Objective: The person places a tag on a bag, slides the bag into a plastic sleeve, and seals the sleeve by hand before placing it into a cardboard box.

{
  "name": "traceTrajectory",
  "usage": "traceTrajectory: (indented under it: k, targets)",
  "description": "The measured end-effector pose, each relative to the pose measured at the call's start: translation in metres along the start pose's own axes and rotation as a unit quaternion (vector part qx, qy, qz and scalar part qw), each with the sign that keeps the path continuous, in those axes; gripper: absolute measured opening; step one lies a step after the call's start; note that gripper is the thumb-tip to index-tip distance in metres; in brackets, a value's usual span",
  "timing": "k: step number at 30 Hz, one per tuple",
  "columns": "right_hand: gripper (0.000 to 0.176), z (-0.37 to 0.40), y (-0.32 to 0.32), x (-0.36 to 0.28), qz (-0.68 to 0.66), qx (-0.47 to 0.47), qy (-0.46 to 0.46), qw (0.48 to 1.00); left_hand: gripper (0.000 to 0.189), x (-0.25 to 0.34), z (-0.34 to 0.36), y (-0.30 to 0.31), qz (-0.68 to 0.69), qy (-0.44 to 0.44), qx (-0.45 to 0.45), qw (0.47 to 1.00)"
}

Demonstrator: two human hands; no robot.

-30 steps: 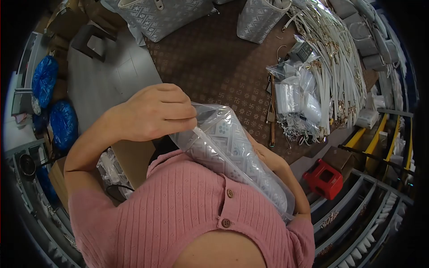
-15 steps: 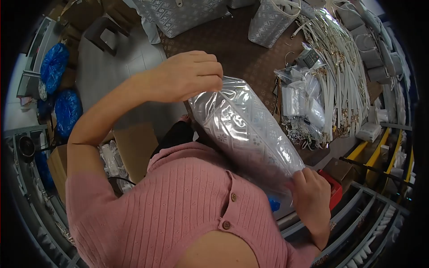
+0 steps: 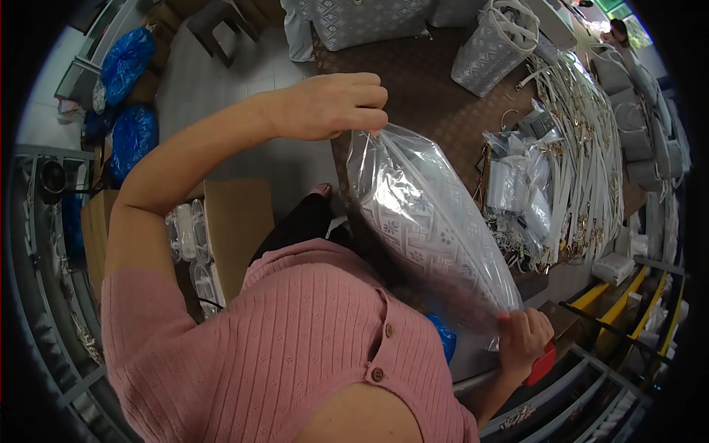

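Note:
A clear plastic bag point(image 3: 473, 229) hangs tilted in front of my body, with a silver-white patterned item point(image 3: 413, 221) inside it. My left hand point(image 3: 336, 107) pinches the upper corner of the plastic, knuckles up. Lower down on the right, my right hand point(image 3: 524, 336) is closed on the other end of its edge. The plastic is stretched between the two hands, and light glares off its upper part. What kind of item lies inside is not fully clear through the film.
Beyond is a brown patterned table point(image 3: 413, 92) with a silver tote bag point(image 3: 493, 48), small plastic packets point(image 3: 509, 177) and many pale straps point(image 3: 583, 155). Left are a cardboard box point(image 3: 238, 229), blue plastic sacks point(image 3: 134, 140) and a stool point(image 3: 218, 26). Metal racks point(image 3: 591, 384) stand right.
The view has shifted, so the surroundings appear further right. Both hands keep their hold, and the plastic edge stands further from the patterned item, looking looser around it.

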State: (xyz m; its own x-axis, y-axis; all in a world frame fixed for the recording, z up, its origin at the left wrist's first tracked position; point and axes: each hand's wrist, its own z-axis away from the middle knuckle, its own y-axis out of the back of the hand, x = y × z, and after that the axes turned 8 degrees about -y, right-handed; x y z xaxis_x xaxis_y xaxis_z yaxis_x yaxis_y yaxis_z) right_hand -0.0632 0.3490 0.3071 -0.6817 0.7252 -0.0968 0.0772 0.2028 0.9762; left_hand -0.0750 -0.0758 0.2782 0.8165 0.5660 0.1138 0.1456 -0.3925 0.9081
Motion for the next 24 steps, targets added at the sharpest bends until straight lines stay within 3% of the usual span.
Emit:
traceTrajectory:
  k: [5, 7, 8, 10, 11, 13, 14, 16, 17, 18, 19, 21, 24]
  targets:
    - [0.029, 0.003, 0.0, 0.021, 0.002, 0.015, 0.005, 1.0, 0.014, 0.009, 0.028, 0.001, -0.068, 0.031, 0.007, 0.997]
    - [0.039, 0.01, -0.007, 0.042, -0.041, 0.045, -0.078, 0.995, 0.01, 0.014, 0.045, 0.003, -0.052, 0.076, 0.04, 0.995]
    - [0.039, 0.009, -0.009, 0.043, -0.039, 0.039, -0.065, 0.996, 0.01, 0.017, 0.051, 0.001, -0.054, 0.089, 0.045, 0.994]
    - [0.043, 0.001, -0.009, 0.042, -0.158, 0.125, -0.137, 0.97, 0.013, 0.025, 0.064, -0.007, 0.009, 0.095, 0.166, 0.982]
    - [0.043, -0.009, -0.006, 0.037, -0.157, 0.118, -0.12, 0.973, 0.013, 0.032, 0.076, -0.007, 0.003, 0.11, 0.175, 0.978]
    - [0.048, -0.035, -0.003, 0.017, -0.218, 0.207, -0.071, 0.951, 0.016, 0.045, 0.103, -0.006, 0.009, 0.229, 0.188, 0.955]
    - [0.048, -0.05, 0.003, 0.004, -0.224, 0.2, -0.053, 0.953, 0.016, 0.053, 0.119, -0.008, 0.0, 0.245, 0.194, 0.95]
    - [0.053, -0.083, 0.018, -0.031, -0.224, 0.155, 0.058, 0.961, 0.034, 0.068, 0.152, -0.013, -0.031, 0.411, 0.202, 0.888]
    - [0.054, -0.102, 0.018, -0.058, -0.191, 0.21, 0.118, 0.952, 0.045, 0.083, 0.157, -0.003, -0.063, 0.403, 0.236, 0.882]
    - [0.054, -0.119, 0.019, -0.084, -0.199, 0.203, 0.139, 0.949, 0.055, 0.1, 0.157, 0.007, -0.096, 0.394, 0.268, 0.874]
    - [0.051, -0.136, 0.019, -0.109, -0.196, 0.18, 0.197, 0.944, 0.076, 0.121, 0.145, 0.022, 0.006, 0.365, 0.321, 0.874]
    - [0.048, -0.155, 0.018, -0.181, -0.203, 0.142, 0.282, 0.927, 0.089, 0.152, 0.118, 0.04, 0.026, 0.244, 0.338, 0.908]
    - [0.044, -0.154, 0.011, -0.31, -0.171, 0.057, 0.469, 0.865, 0.075, 0.163, 0.117, 0.022, -0.095, 0.264, 0.383, 0.88]
